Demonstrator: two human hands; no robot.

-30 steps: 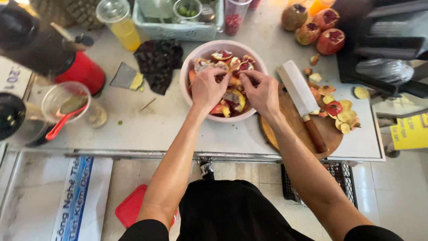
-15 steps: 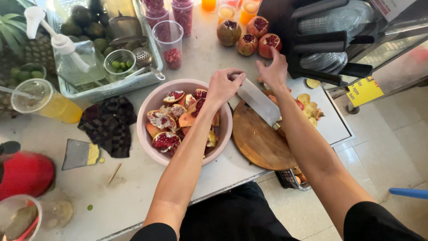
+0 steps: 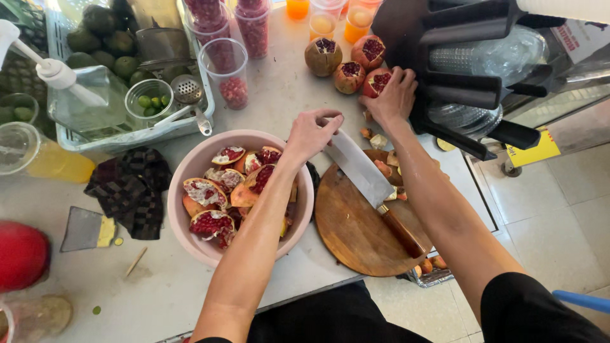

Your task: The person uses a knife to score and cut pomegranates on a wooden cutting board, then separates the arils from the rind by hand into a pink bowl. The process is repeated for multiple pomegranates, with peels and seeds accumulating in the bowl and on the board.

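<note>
Three cut-topped pomegranates sit on the bench; your right hand (image 3: 395,95) grips one pomegranate (image 3: 376,82), red seeds showing, while your left hand (image 3: 311,132) hovers loosely curled.

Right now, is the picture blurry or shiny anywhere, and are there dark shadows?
In the head view, the middle is sharp: the pink round plastic bowl and the broad steel cleaver look crisp. The cleaver blade shines pale with glare. Light is soft and even, with only faint shadows beside the round wooden cutting board. The edges bend a little, and the right hand looks slightly soft.
</note>
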